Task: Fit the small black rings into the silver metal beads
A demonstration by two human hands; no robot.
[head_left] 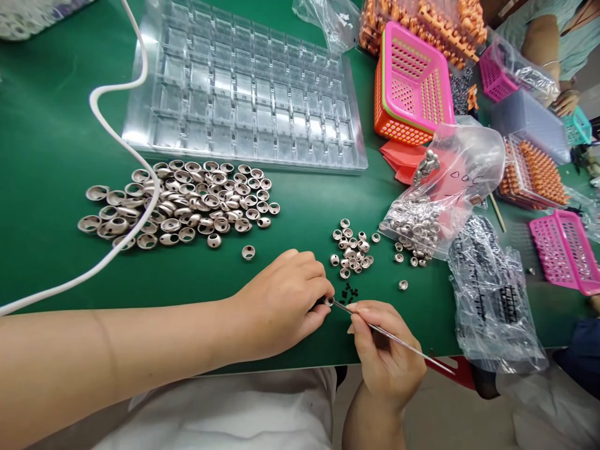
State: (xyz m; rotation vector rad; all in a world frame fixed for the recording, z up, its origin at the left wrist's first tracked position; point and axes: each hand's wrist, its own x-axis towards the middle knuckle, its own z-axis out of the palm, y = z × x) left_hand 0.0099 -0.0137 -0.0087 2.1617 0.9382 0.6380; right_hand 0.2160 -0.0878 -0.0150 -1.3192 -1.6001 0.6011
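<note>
Near the front edge of the green table, my left hand (285,297) pinches a small silver metal ring (329,301) between thumb and fingers. My right hand (389,350) grips a thin metal rod-like tool (398,340), perhaps tweezers, and its tip meets the ring. Just beyond the tip lie several tiny black pieces (347,292). A small pile of silver rings with side holes (351,250) sits behind them. To the left spreads a larger heap of bigger silver rings (197,200), with one loose ring (248,252) in front.
A clear compartment tray (244,159) lies at the back. White cable (100,106) crosses the left side. Stacked baskets (417,87), a bag of metal parts (450,181) and a bag of black parts (497,294) stand right. Another person's arm (541,44) shows at upper right.
</note>
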